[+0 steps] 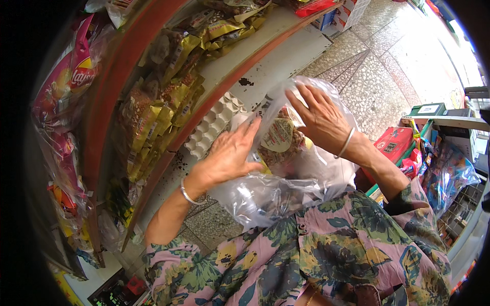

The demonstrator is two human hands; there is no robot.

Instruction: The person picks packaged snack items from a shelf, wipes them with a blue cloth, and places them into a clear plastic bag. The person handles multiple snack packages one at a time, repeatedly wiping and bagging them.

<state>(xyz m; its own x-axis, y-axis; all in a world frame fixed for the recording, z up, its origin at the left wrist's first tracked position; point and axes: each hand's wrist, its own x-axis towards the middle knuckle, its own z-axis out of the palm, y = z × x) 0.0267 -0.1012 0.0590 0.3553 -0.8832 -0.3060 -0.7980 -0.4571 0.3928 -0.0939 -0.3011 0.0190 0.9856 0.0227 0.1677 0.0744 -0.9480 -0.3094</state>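
A large clear plastic bag (268, 195) lies wide at its mouth in front of me. Inside it are packets of a nut- or grain-like snack (281, 139) with printed labels. My left hand (233, 153) rests on the bag's left rim, fingers stretched and thumb apart. Against the upper right of the bag, my right hand (317, 111) has its fingers spread on the plastic. Whether either hand pinches the film is hard to see; neither is closed around anything. Each wrist wears a silver-coloured bangle.
Left are shelves with red-brown edges (226, 88), holding gold snack packets (153, 130) and chip bags (76, 72). A grey egg tray (214, 126) sits on the lower white shelf. To the right stand a red box (394, 143) and a plastic bag of colourful packets (448, 176).
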